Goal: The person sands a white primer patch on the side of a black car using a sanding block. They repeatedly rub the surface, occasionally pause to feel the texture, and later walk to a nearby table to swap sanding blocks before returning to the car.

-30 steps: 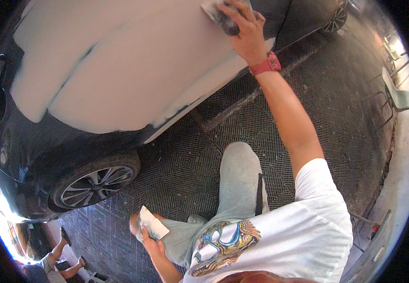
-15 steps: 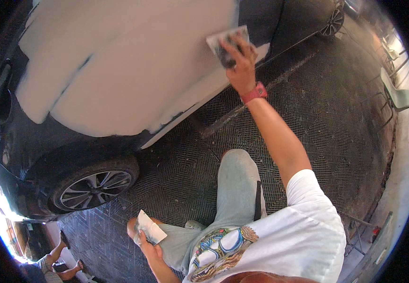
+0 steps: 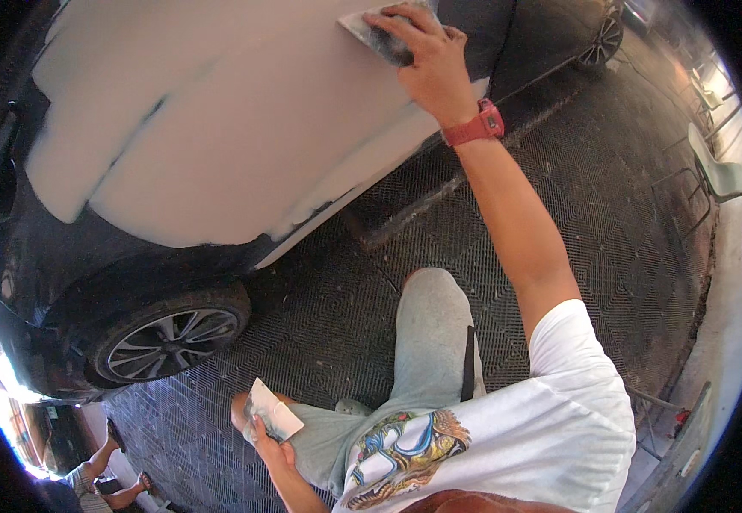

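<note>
Pressed against the pale-coated side of a dark car, my right hand grips a thin square sheet, whitish with dark grey smears. Its fingers lie over the sheet, hiding part of it, and a red watch is on the wrist. Low in the view, beside my bent knee, my left hand is closed on a thin cream card with grey smudges. That card is held away from the car. Pale coating covers most of the panel, with a dark streak across it.
The car's wheel stands left of my legs, on black ribbed floor matting. Pale green chairs line the right wall. At lower left, another person's legs show. A long bench-like edge runs at lower right.
My right hand has slid up and a little left across the panel with the square sheet, which has turned. The left hand and its card have hardly moved.
</note>
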`<action>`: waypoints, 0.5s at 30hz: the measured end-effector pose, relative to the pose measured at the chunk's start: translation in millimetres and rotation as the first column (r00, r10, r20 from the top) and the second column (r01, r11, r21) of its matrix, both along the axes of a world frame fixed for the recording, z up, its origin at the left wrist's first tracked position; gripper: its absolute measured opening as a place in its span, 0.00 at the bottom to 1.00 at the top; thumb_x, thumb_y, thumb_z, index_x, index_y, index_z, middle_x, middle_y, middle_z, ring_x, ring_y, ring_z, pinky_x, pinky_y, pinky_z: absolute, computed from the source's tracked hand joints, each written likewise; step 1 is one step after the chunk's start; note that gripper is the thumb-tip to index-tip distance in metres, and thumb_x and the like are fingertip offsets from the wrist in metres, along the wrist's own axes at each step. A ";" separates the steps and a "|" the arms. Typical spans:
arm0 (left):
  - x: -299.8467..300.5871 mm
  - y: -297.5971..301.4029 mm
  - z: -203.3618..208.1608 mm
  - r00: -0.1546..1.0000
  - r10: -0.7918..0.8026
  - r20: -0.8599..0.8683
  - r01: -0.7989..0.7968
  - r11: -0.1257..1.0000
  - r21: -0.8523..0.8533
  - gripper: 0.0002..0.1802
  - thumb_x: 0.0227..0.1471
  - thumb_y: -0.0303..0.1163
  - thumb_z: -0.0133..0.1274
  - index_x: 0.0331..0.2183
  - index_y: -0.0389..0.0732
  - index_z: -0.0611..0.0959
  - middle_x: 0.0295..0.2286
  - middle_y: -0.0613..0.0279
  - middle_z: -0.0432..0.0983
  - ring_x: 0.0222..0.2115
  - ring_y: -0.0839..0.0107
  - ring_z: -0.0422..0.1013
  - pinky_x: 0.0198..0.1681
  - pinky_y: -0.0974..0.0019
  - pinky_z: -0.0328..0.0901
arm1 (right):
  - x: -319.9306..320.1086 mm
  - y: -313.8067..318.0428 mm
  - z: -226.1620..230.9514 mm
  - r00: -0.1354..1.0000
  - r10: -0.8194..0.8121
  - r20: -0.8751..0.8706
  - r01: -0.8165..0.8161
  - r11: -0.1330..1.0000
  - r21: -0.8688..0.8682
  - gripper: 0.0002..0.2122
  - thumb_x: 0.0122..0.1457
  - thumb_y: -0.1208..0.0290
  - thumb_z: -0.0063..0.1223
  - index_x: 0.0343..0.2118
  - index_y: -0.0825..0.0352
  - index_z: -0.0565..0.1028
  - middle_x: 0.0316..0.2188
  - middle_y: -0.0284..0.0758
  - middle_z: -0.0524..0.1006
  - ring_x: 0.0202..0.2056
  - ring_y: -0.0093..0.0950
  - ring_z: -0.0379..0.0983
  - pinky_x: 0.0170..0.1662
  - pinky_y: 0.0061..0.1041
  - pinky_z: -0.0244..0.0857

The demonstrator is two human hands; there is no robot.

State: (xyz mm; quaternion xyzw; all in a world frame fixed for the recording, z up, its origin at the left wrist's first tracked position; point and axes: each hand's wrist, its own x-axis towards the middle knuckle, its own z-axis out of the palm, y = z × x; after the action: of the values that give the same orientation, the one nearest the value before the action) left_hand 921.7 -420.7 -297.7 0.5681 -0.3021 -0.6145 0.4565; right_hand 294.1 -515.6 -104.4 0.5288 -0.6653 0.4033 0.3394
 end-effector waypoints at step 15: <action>-21.6 -0.6 23.2 0.994 -0.066 0.090 0.072 0.995 -0.062 0.34 0.60 0.39 0.54 0.64 0.44 0.64 0.59 0.59 0.65 0.59 0.60 0.64 0.63 0.57 0.59 | -6.0 17.9 -107.2 0.992 -0.058 0.109 0.054 0.998 0.033 0.35 0.44 0.83 0.55 0.57 0.42 0.77 0.58 0.25 0.73 0.66 0.30 0.62 0.62 0.51 0.48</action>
State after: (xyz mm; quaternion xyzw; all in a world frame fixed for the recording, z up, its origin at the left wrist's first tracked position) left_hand 900.1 -421.3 -274.5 0.5687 -0.3613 -0.5941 0.4395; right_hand 288.1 -497.6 -211.5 0.4921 -0.7034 0.4119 0.3056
